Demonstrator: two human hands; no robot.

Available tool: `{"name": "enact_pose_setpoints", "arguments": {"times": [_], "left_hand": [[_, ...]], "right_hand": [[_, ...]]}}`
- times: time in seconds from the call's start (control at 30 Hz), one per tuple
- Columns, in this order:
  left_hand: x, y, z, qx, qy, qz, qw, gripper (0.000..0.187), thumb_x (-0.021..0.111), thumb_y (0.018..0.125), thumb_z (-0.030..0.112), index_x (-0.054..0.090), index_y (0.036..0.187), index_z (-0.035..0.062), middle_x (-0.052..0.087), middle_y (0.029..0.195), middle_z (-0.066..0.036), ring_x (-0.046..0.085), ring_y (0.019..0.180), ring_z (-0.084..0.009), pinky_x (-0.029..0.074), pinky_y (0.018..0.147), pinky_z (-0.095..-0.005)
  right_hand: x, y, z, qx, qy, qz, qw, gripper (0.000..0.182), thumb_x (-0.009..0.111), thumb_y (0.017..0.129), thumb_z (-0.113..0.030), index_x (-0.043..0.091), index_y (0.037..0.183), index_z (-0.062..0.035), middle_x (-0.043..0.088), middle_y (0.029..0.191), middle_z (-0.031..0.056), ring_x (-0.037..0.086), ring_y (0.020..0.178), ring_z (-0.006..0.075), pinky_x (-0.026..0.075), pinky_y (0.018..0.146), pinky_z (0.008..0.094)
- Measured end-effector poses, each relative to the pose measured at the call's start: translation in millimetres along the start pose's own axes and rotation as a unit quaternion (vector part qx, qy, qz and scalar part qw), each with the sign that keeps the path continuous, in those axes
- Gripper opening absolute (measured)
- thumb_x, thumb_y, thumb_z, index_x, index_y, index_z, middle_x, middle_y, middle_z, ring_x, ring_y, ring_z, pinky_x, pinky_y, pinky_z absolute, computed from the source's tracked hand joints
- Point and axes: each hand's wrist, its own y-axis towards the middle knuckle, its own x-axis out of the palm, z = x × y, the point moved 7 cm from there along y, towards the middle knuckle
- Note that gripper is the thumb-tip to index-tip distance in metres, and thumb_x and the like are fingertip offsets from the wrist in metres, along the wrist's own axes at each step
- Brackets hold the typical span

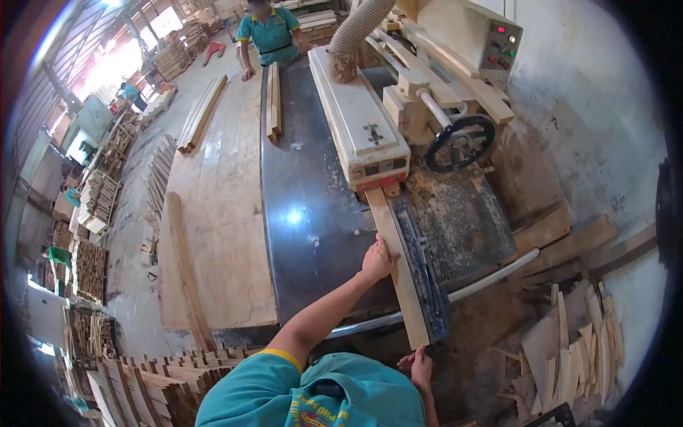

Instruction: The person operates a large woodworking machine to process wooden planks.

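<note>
Board [409, 299] partly under machine [359, 132], prob. early in pass, most length left on machine's near side; L hand [378, 259] gripping its edge, R hand [420, 367] at near end, grip unclear

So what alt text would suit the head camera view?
Left hand on a board, right hand at its near end; the far end runs under a machine with a black wheel. Beyond the table stands a co-worker in teal.

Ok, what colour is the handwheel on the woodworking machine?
Black rim and spokes on the handwheel; clearest in the head view.
</note>
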Motion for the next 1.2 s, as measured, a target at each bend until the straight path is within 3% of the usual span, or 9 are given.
{"name": "enact_pose_setpoints", "arguments": {"times": [0.23, 0.43, 0.5, 0.53, 0.7, 0.9, 1.07, 1.13, 1.2], "left_hand": [[-31.2, 51.7, -18.5, -0.016, 0.026, 0.008, 0.999, 0.085, 0.073, 0.09, 0.037, 0.032, 0.139, -0.0189, 0.065, 0.113, -0.03, 0.064, 0.105, -0.0463, 0.053, 0.091, -0.0487], [-49.5, 52.8, -33.5, -0.073, -0.027, 0.095, 0.993, 0.068, 0.07, 0.092, 0.04, 0.045, 0.137, -0.004, 0.062, 0.124, -0.027, 0.057, 0.118, -0.0451, 0.044, 0.103, -0.0521], [-46.3, 42.2, -41.2, -0.026, -0.069, 0.078, 0.994, 0.066, 0.069, 0.092, 0.039, 0.046, 0.138, -0.0018, 0.062, 0.125, -0.026, 0.056, 0.118, -0.0458, 0.042, 0.105, -0.052], [-61.5, 22.9, -38.3, -0.014, -0.058, 0.157, 0.986, 0.056, 0.07, 0.092, 0.035, 0.054, 0.133, -0.0006, 0.066, 0.116, -0.023, 0.063, 0.108, -0.0421, 0.048, 0.098, -0.0497], [-118.9, -39.1, -83.9, -0.052, -0.132, 0.149, 0.979, 0.045, 0.071, 0.095, 0.031, 0.064, 0.121, -0.0051, 0.072, 0.097, -0.022, 0.071, 0.087, -0.0329, 0.056, 0.078, -0.0422], [-205.3, -52.8, -186.1, -0.122, -0.113, 0.255, 0.953, 0.03, 0.07, 0.094, 0.026, 0.07, 0.108, -0.0004, 0.074, 0.089, -0.018, 0.073, 0.085, -0.0312, 0.057, 0.08, -0.0405], [-279.1, 8.4, -243.6, -0.142, -0.151, 0.282, 0.937, 0.026, 0.068, 0.095, 0.024, 0.07, 0.102, -0.001, 0.074, 0.088, -0.018, 0.073, 0.082, -0.0308, 0.056, 0.077, -0.04], [-297.7, 52.9, -277.1, -0.137, -0.14, 0.291, 0.936, 0.029, 0.067, 0.095, 0.026, 0.07, 0.105, -0.0006, 0.074, 0.086, -0.018, 0.072, 0.081, -0.0328, 0.056, 0.076, -0.0427], [-325.3, 95.7, -289.5, -0.122, -0.099, 0.307, 0.939, 0.029, 0.066, 0.095, 0.027, 0.07, 0.105, 0.0001, 0.073, 0.087, -0.018, 0.071, 0.083, -0.0336, 0.055, 0.078, -0.0442]], "right_hand": [[51.5, 35.8, -47.3, -0.024, -0.013, -0.013, 1.0, 0.057, 0.033, 0.111, -0.047, 0.059, 0.083, -0.0038, 0.066, 0.066, 0.0112, 0.069, 0.056, 0.0248, 0.058, 0.051, 0.0386], [87.3, 61.4, -83.9, -0.031, -0.019, -0.013, 0.999, 0.057, 0.032, 0.111, -0.047, 0.059, 0.085, -0.0038, 0.066, 0.065, 0.0105, 0.067, 0.052, 0.0244, 0.056, 0.047, 0.0369], [99.2, 67.8, -97.3, -0.035, -0.023, -0.017, 0.999, 0.056, 0.033, 0.111, -0.047, 0.059, 0.086, -0.0042, 0.065, 0.064, 0.0102, 0.066, 0.052, 0.024, 0.054, 0.046, 0.0356], [104.6, 75.1, -99.9, -0.037, -0.017, -0.015, 0.999, 0.055, 0.033, 0.111, -0.047, 0.059, 0.087, -0.0046, 0.066, 0.066, 0.0097, 0.066, 0.052, 0.0241, 0.053, 0.045, 0.0356], [131.6, 80.6, -123.9, -0.039, -0.004, -0.005, 0.999, 0.056, 0.033, 0.111, -0.048, 0.059, 0.094, -0.0017, 0.066, 0.07, 0.0104, 0.067, 0.055, 0.0239, 0.056, 0.049, 0.0375], [150.3, 51.5, -127.1, -0.12, -0.048, -0.088, 0.988, 0.054, 0.039, 0.11, -0.048, 0.064, 0.096, -0.002, 0.069, 0.073, 0.011, 0.07, 0.061, 0.0241, 0.058, 0.054, 0.0371], [111.1, 39.6, -62.0, -0.058, -0.134, -0.084, 0.986, 0.048, 0.045, 0.11, -0.039, 0.065, 0.094, 0.0011, 0.072, 0.077, 0.0123, 0.07, 0.062, 0.0239, 0.059, 0.058, 0.0372], [106.3, 6.4, -65.4, -0.076, -0.112, -0.106, 0.985, 0.035, 0.056, 0.107, -0.035, 0.069, 0.118, -0.0042, 0.071, 0.08, 0.0074, 0.067, 0.069, 0.0191, 0.054, 0.064, 0.0353], [87.6, -7.8, -44.3, -0.033, -0.12, -0.068, 0.99, 0.041, 0.056, 0.106, -0.04, 0.069, 0.119, -0.0041, 0.072, 0.084, 0.0079, 0.067, 0.075, 0.0205, 0.054, 0.07, 0.0374]]}}
